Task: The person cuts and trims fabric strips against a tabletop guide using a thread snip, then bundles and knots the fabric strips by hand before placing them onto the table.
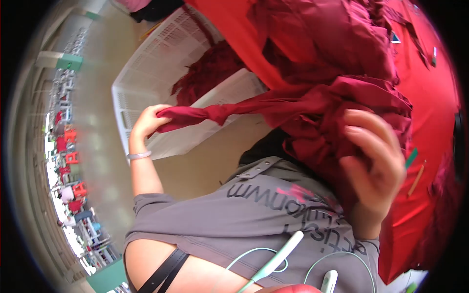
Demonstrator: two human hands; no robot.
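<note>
While the left grip (148,122) pinches one end of the cloth (183,118), the right grip (375,163), loosely spread beside the bunched part, should ease folds without tugging.

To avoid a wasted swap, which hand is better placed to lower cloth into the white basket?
Left, I'd judge: the left hand grips maroon cloth near the basket, while the right hand looks empty, farther off.

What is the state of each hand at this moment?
Left hand: closed, holding dark red cloth.
Right hand: open, near the cloth; contact cannot be told.
</note>
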